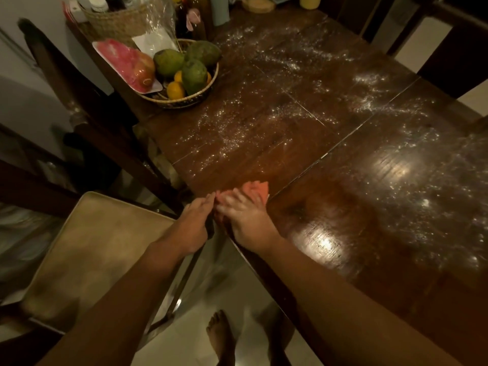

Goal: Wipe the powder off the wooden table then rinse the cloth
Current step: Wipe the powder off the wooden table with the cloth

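Pressing flat on a crumpled orange cloth (257, 190), the right grip (245, 215) sits right at the near-left edge of the dark wooden table (330, 207). Its fingers are stretched over the cloth rather than curled round it, and they are a touch blurred. The left grip (194, 225) hovers just off that same edge, fingers straight and together, holding nothing, with its fingertips almost meeting the right's. The cloth pokes out past the right fingertips and lies on the table at the very rim.

A wide run of tabletop opens to the right and toward the far end, with scattered white powder (264, 122) speckled across it in streaks. The patch beside the right grip shines glossy under the light.

At the far left stands a round woven fruit basket (184, 101) with green fruit and oranges, and a pink tray (121, 62) leans in it. Dark bottles (195, 19) crowd the far end. A chair with a beige cushioned seat (92, 247) stands close to the left, under the left forearm. A bare foot (220, 336) stands on the pale floor.
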